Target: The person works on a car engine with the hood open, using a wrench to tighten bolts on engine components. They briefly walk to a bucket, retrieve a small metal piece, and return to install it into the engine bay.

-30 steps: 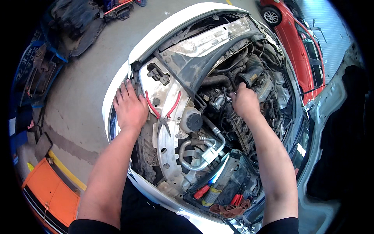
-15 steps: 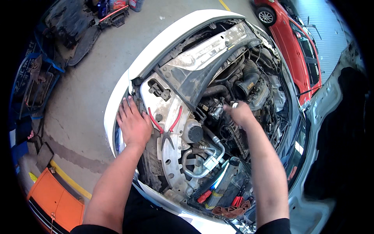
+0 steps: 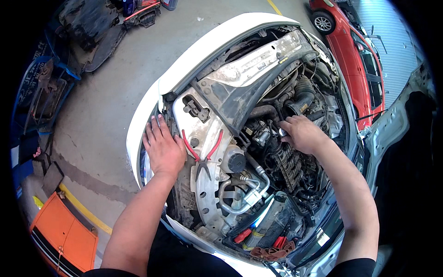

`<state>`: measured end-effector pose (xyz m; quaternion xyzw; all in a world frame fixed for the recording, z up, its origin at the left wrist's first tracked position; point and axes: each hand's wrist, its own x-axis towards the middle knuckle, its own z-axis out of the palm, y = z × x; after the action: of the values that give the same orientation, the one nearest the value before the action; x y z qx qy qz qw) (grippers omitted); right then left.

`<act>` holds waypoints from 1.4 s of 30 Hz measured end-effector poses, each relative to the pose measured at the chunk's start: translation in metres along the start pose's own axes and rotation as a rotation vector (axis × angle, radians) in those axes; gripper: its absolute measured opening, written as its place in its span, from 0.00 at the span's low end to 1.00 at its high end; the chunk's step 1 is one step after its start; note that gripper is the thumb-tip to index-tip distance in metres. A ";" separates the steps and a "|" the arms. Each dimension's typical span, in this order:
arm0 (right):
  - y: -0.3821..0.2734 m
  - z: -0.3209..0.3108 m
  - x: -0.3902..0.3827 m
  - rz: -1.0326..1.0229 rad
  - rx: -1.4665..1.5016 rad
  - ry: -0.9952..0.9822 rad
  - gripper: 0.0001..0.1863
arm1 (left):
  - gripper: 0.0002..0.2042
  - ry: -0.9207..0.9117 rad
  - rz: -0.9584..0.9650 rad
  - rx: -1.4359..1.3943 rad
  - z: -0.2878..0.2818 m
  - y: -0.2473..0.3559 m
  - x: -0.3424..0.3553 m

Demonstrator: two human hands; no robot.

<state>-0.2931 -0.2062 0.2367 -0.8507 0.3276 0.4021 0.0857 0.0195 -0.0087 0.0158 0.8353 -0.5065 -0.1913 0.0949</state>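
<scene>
My left hand [image 3: 164, 148] lies flat, fingers spread, on the front edge of the car beside the headlight. Close to its fingertips rests a pair of pliers [image 3: 203, 162] with red handles, splayed on the pale metal front panel [image 3: 208, 189]. Over the engine [image 3: 288, 161], my right hand [image 3: 303, 134] is closed, its fingers curled around a small shiny piece that I cannot make out. Just beyond that hand runs a ribbed black intake hose [image 3: 304, 90]. Between the hands sits a reservoir with a black cap [image 3: 237, 162].
Metal pipes [image 3: 226, 203] bend near the reservoir. Red-handled tools [image 3: 279, 242] and a brown rag [image 3: 272, 251] lie at the engine bay's near side. The raised hood [image 3: 401, 152] stands at right. A red car [image 3: 346, 64] is parked beyond; an orange cabinet [image 3: 64, 233] stands at left.
My right hand has shifted slightly right and turned, with its forearm swung outward to the right. My left hand stays on the car's edge. The whole view has shifted a little.
</scene>
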 end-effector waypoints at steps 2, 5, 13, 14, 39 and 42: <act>-0.004 -0.008 -0.006 -0.071 -0.163 0.004 0.30 | 0.39 -0.001 -0.005 -0.002 -0.001 0.001 0.000; 0.003 -0.006 -0.013 -0.187 -0.353 0.070 0.34 | 0.38 0.026 0.005 0.006 0.002 0.000 -0.001; 0.013 0.009 -0.022 -0.134 -0.248 0.163 0.31 | 0.38 0.046 0.014 0.012 0.004 0.001 -0.003; 0.015 0.011 -0.024 -0.140 -0.241 0.195 0.31 | 0.38 0.049 0.017 0.002 0.007 0.000 -0.002; -0.018 0.012 -0.052 0.059 -0.099 0.261 0.22 | 0.37 0.080 0.033 0.041 0.014 0.001 -0.005; -0.062 0.025 -0.119 0.400 0.069 0.394 0.22 | 0.37 0.119 0.043 0.062 0.018 -0.003 -0.009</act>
<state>-0.3253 -0.0900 0.3008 -0.8274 0.5128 0.2267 -0.0318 0.0109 0.0008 0.0003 0.8367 -0.5234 -0.1238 0.1031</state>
